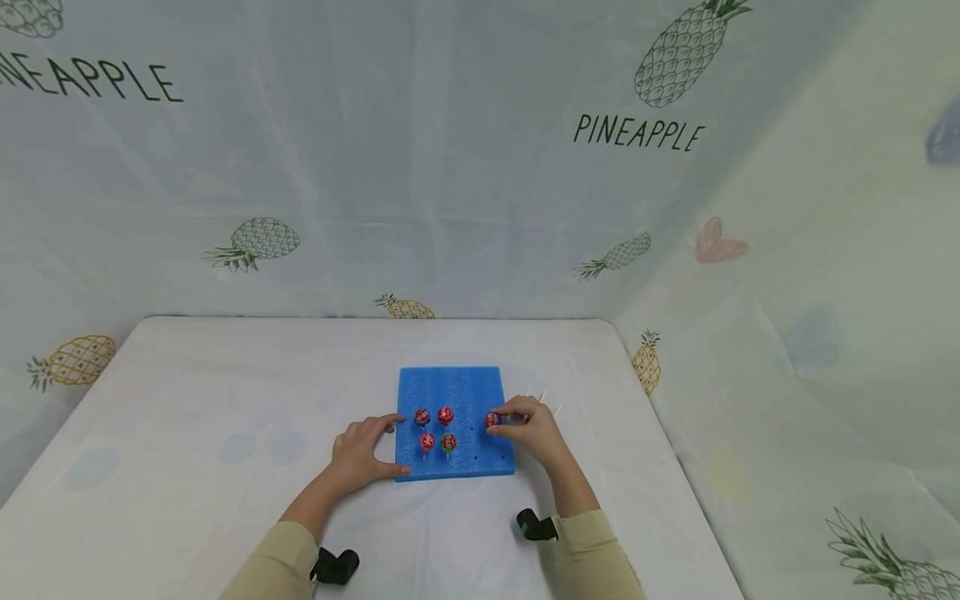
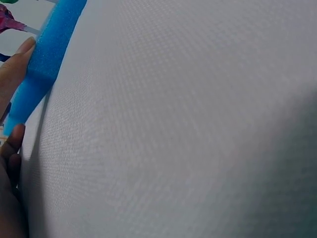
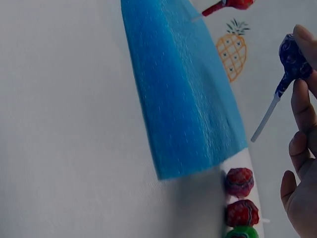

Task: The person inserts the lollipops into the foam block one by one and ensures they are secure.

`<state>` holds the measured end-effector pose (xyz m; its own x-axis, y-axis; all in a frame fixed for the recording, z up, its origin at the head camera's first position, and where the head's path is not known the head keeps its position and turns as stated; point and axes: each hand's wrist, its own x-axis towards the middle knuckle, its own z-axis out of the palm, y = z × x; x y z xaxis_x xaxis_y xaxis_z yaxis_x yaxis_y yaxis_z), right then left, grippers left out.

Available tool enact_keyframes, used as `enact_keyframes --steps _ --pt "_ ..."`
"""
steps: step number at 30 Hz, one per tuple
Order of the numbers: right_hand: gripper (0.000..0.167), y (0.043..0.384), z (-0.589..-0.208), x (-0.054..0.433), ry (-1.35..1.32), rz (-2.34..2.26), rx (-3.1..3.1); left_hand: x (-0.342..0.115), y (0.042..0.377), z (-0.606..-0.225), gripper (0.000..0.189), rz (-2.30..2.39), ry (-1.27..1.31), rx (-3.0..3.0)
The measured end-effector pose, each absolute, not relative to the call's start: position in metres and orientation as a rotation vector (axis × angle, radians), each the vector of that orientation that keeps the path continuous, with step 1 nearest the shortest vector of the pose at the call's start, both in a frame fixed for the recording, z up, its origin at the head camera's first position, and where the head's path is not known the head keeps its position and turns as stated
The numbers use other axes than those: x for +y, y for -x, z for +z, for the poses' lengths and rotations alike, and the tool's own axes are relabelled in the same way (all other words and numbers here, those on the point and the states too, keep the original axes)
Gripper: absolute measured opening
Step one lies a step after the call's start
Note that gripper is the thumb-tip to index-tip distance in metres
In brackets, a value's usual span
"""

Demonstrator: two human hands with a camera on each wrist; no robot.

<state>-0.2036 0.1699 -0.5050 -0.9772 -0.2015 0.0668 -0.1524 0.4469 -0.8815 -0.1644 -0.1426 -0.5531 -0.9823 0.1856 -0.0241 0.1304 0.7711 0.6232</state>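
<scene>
A blue foam block (image 1: 465, 387) lies on the table. Several wrapped lollipops, including a red one (image 1: 446, 415) and a green-and-red one (image 1: 448, 443), stand in its left half. Small holes show in the right half. My left hand (image 1: 358, 454) rests against the block's left side, thumb by the near corner and index finger farther back. Above the block's right side, my right hand (image 1: 534, 429) pinches a dark blue-wrapped lollipop (image 3: 292, 62) by its head between thumb and fingers. Its white stick points down, apart from the foam in the right wrist view.
More lollipops lie on the table to the right of the block, a red one (image 3: 241, 213) and a green one (image 3: 242, 232) among them; my right hand partly hides them in the head view. A white cloth covers the table (image 1: 247, 375). Pineapple-print curtains (image 1: 450, 167) hang behind it.
</scene>
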Motion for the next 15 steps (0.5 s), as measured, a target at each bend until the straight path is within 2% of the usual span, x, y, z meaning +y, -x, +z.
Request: enact_keyframes --steps 15 --pt "0.027 0.201 -0.512 0.142 0.157 -1.914 2.518 -0.143 0.164 -0.554 0.086 1.002 -0.249 2.879"
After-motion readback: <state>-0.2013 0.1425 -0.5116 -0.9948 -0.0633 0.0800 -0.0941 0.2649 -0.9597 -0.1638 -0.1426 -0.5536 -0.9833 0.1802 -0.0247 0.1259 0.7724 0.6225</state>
